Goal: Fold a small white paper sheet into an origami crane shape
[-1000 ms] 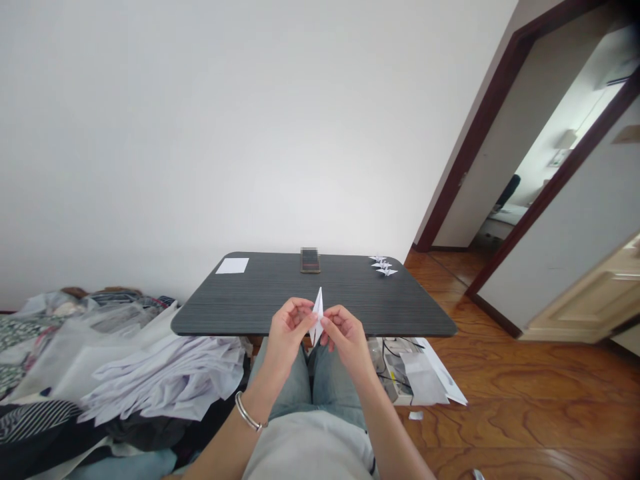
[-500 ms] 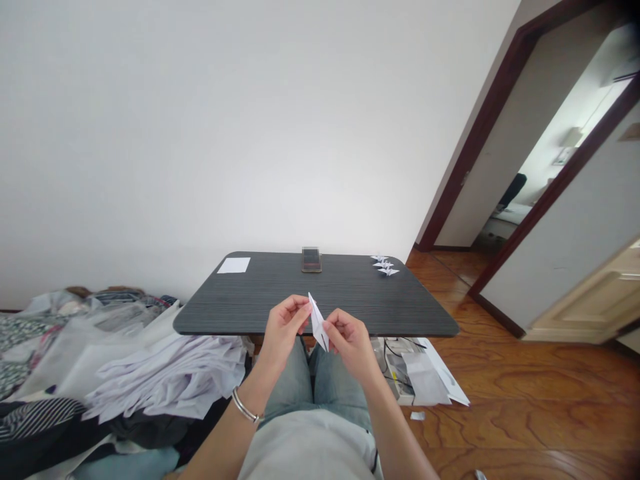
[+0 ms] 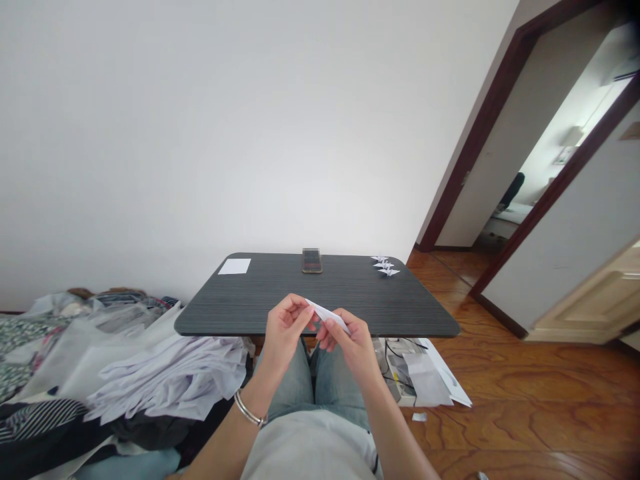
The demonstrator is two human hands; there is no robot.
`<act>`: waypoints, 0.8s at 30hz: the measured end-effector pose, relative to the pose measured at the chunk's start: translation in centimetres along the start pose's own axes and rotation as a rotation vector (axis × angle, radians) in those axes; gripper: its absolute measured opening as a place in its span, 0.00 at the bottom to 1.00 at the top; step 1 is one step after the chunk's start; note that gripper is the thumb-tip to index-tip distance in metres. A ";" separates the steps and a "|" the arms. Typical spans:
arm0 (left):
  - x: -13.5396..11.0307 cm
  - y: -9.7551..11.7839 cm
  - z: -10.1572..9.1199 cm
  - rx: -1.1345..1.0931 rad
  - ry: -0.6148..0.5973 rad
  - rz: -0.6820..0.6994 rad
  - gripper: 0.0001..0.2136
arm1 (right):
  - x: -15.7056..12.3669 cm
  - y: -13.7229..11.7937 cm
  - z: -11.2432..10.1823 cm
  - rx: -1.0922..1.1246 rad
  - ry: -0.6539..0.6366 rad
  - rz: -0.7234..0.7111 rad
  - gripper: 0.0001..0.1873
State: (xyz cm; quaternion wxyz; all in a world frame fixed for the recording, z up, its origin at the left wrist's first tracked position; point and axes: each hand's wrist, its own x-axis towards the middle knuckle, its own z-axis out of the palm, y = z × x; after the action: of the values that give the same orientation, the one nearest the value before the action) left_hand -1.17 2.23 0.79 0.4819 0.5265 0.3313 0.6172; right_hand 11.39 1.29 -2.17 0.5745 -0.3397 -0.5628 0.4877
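Observation:
A narrow piece of folded white paper point(image 3: 327, 315) is held between both hands, just above the near edge of the dark table point(image 3: 260, 293). My left hand point(image 3: 289, 327) pinches its upper left tip between thumb and fingers. My right hand point(image 3: 347, 333) grips the lower right end, the thumb lying along it. The paper slants down to the right, and fingers hide part of both ends. Several folded paper cranes point(image 3: 385, 265) sit in a group at the table's far right corner. At the far left corner lies a flat white paper sheet point(image 3: 235, 267).
A phone point(image 3: 312, 261) stands at the table's back edge near the wall. Piled clothes point(image 3: 170, 373) lie on the left. Under the table's right side are a box with cables and a white paper bag point(image 3: 435, 373). A doorway point(image 3: 500, 133) opens on the right.
The folded paper has turned from nearly upright to a flatter slant, its lower end swinging up to the right. My right hand has shifted its grip along it.

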 end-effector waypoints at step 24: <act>0.6 2.1 -1.9 -0.002 -0.202 -0.229 0.06 | -0.4 -1.3 -0.8 -0.044 0.033 0.043 0.15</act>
State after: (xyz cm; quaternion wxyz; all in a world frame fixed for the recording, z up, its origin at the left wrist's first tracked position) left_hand -3.55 2.32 2.52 0.5805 0.5440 0.3385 0.5025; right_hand 12.49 0.69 -1.19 0.5654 -0.3722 -0.5565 0.4817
